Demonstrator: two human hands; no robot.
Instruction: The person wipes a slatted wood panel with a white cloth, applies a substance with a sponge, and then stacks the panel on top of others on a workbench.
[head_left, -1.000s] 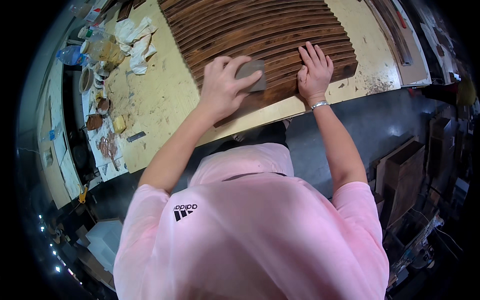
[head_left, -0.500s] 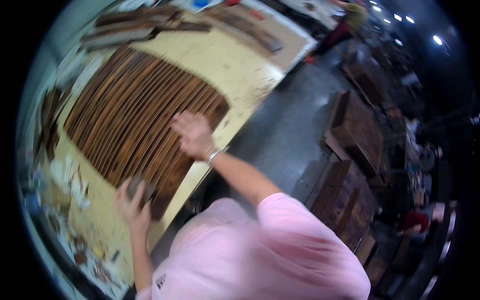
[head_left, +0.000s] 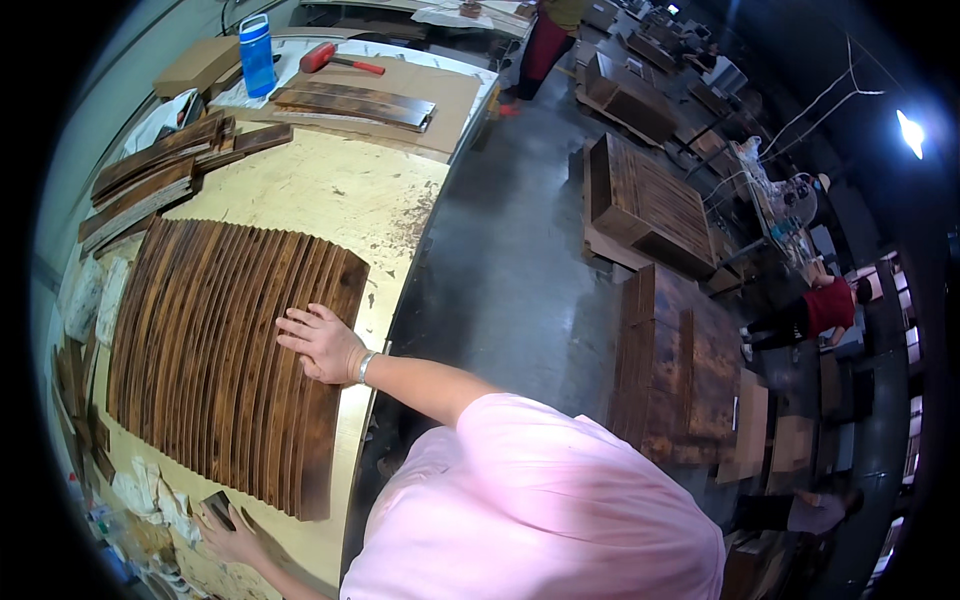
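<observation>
A slatted panel of dark brown wood (head_left: 215,350), its narrow strips lying side by side in ridges, rests on the pale yellow worktable (head_left: 300,185). My right hand (head_left: 325,345) lies on the slats near the panel's right side, fingers stretched out and apart, with a metal band on the wrist. At the table's near left, beside the panel's lower corner, my left hand (head_left: 232,538) is closed round a small dark block (head_left: 218,510). What the block is made of I cannot tell.
Loose dark boards (head_left: 150,185) lie stacked at the far left. Behind stand a blue bottle (head_left: 257,60) and a red-headed mallet (head_left: 320,58). Crumpled white cloths (head_left: 150,495) lie at the left edge. Wooden cabinets (head_left: 650,200) stand across the aisle, where a person in red (head_left: 828,308) is.
My view has swung, so the panel appears lower and further left. My left hand with the block has moved off the panel's near corner to beside it. The right hand stays on the slats.
</observation>
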